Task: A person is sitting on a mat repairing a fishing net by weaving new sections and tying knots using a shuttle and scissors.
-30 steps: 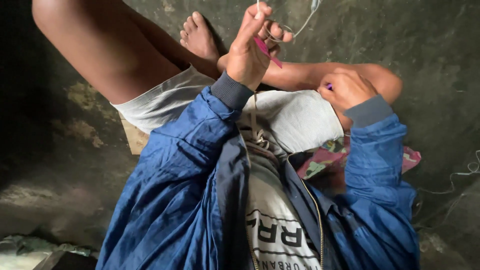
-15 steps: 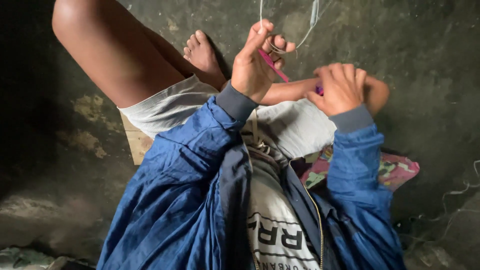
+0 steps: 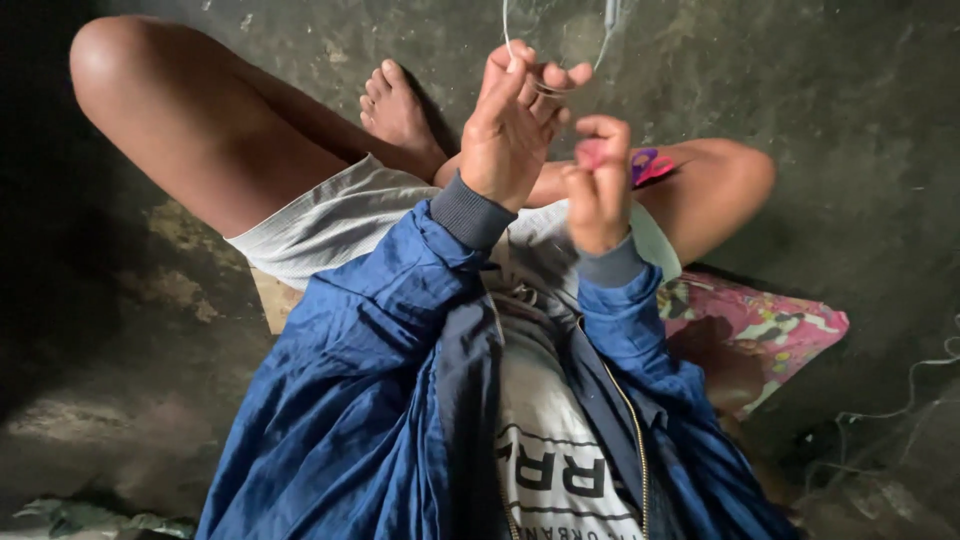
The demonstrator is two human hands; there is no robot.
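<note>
Two hands raised close together over the lap, a thin wire loop between them.

Left hand [image 3: 515, 130] pinches the wire loop [image 3: 555, 60], which arcs up and away above its fingertips; right hand [image 3: 597, 185], just beside and lower, has its grip closed on a small pink tool [image 3: 648, 165] pointing right.

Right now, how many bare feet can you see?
1: a bare foot rests on the concrete floor, left of the raised left hand. The other foot may be hidden behind the hands.
</note>
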